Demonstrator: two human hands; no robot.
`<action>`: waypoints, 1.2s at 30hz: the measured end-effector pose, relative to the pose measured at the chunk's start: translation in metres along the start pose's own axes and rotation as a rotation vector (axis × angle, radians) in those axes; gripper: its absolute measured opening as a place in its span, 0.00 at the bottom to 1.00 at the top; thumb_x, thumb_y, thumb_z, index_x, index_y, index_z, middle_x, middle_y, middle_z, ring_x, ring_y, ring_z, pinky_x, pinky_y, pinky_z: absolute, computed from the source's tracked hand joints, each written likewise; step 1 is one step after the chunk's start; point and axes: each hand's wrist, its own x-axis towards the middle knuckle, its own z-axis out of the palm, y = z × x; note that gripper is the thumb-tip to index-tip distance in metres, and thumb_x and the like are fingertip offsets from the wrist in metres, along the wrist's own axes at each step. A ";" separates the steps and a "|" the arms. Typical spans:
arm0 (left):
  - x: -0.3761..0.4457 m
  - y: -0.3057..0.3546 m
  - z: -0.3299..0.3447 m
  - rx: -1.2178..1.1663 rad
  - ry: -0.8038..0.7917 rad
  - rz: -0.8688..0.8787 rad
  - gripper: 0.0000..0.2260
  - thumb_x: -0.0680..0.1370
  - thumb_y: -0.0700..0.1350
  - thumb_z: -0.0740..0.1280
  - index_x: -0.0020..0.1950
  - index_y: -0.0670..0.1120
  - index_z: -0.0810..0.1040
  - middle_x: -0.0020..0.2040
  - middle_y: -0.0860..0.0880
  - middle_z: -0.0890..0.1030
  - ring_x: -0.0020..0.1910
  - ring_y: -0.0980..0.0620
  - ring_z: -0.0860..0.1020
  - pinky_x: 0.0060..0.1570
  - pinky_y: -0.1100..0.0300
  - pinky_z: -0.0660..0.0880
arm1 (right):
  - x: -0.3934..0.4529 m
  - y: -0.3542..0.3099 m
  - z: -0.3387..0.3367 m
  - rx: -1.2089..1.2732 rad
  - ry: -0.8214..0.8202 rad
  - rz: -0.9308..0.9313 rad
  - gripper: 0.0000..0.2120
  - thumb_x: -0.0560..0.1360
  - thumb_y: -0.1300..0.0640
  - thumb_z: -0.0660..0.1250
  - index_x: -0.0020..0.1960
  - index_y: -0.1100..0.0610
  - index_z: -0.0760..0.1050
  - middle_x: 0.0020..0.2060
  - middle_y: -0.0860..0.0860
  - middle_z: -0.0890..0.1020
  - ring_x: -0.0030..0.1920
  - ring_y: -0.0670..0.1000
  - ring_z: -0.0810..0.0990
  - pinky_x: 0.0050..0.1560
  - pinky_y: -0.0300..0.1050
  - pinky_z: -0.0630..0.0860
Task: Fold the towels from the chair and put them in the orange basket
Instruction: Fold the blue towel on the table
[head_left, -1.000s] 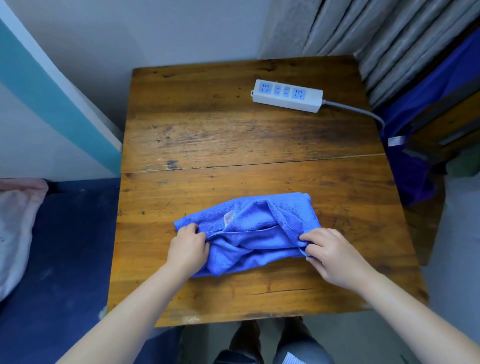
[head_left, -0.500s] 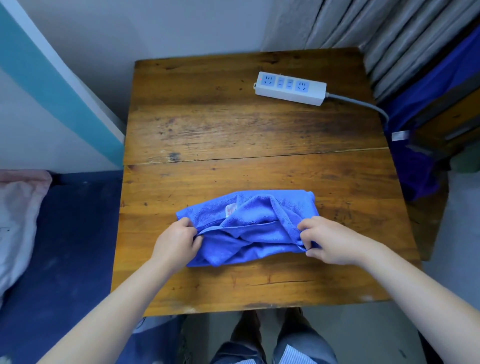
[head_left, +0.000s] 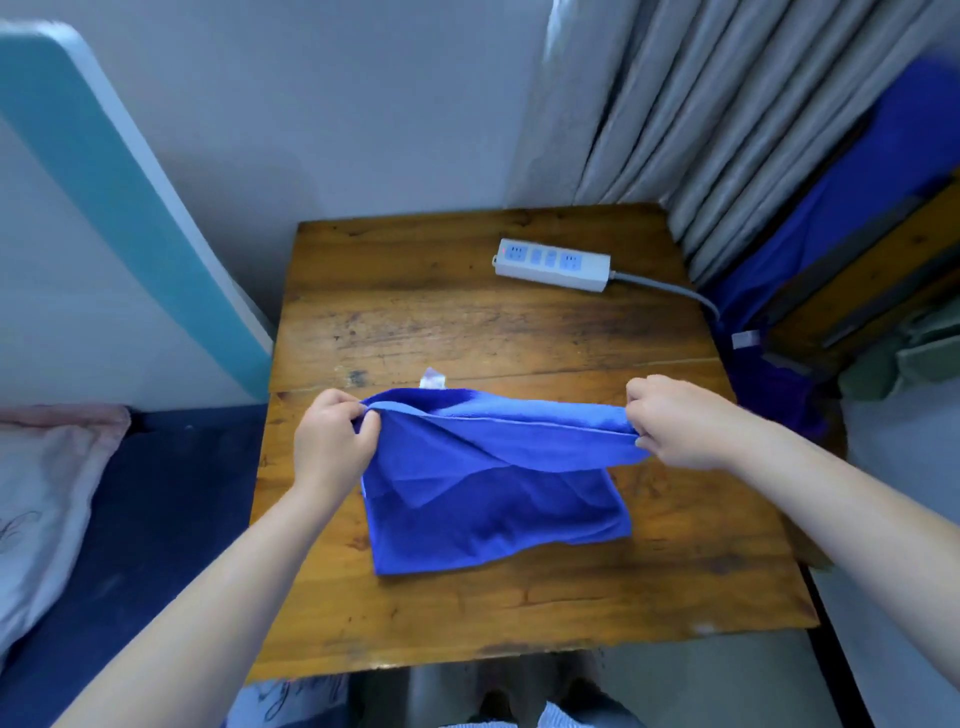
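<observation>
Towel (head_left: 498, 499) | edge pinched by left hand (head_left: 332, 441) and right hand (head_left: 675, 421) | folding unfinished | orange basket unseen

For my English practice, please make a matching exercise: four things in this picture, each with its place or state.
1. blue towel
2. power strip
3. left hand
4. right hand

a. grips the towel's right corner
b. far side of the wooden table
c. grips the towel's left corner
d. lifted by its upper edge

Pairs: 1-d, 2-b, 3-c, 4-a
</observation>
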 end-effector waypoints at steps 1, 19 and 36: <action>0.005 0.008 -0.005 -0.012 0.010 0.003 0.10 0.76 0.37 0.64 0.47 0.32 0.82 0.49 0.39 0.79 0.49 0.43 0.77 0.44 0.61 0.66 | 0.002 0.002 -0.009 -0.005 0.026 0.019 0.08 0.77 0.56 0.60 0.49 0.59 0.74 0.54 0.55 0.72 0.57 0.56 0.73 0.55 0.48 0.70; 0.019 0.069 -0.116 -0.195 0.058 0.154 0.11 0.71 0.30 0.66 0.35 0.45 0.73 0.37 0.45 0.78 0.34 0.50 0.73 0.34 0.68 0.68 | -0.041 0.037 -0.070 0.323 0.375 0.189 0.07 0.76 0.65 0.59 0.43 0.54 0.66 0.41 0.51 0.73 0.50 0.56 0.74 0.46 0.43 0.65; 0.045 0.097 -0.192 -0.085 0.268 0.376 0.07 0.71 0.27 0.66 0.46 0.33 0.81 0.45 0.36 0.83 0.44 0.42 0.79 0.47 0.55 0.73 | -0.065 0.051 -0.142 0.132 0.571 0.087 0.16 0.81 0.54 0.54 0.34 0.51 0.57 0.39 0.53 0.73 0.54 0.56 0.76 0.44 0.44 0.61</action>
